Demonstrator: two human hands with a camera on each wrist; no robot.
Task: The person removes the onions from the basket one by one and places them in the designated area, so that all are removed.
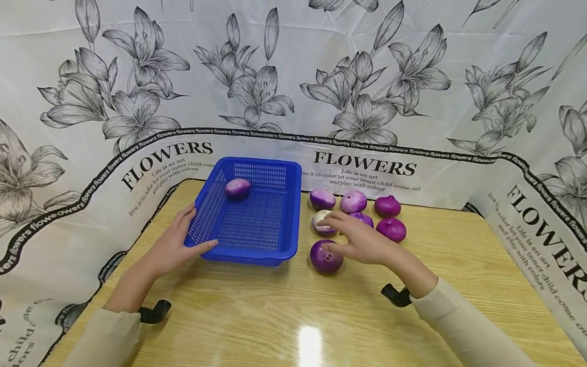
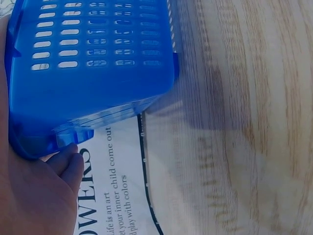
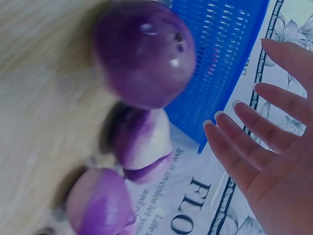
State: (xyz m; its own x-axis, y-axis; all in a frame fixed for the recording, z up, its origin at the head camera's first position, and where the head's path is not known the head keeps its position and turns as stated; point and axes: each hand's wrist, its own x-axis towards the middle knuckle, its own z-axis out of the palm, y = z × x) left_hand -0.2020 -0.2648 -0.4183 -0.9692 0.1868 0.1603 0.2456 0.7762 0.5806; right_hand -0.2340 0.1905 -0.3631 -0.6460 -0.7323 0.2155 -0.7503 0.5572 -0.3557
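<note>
A blue plastic basket with slotted walls stands on the left part of the table, one red onion inside near its back left corner. My left hand grips its front left corner, thumb over the rim and fingers along the outside. In the left wrist view the fingers bend under the basket's rim. Over the loose onions hovers my right hand, fingers spread and holding nothing. Closest to its thumb is a dark purple onion; a whitish onion lies just beyond, partly behind the fingers.
Several more onions lie in loose rows right of the basket, among them a deep purple one and a paler one. Flower-printed cloth walls the wooden table at the back and sides.
</note>
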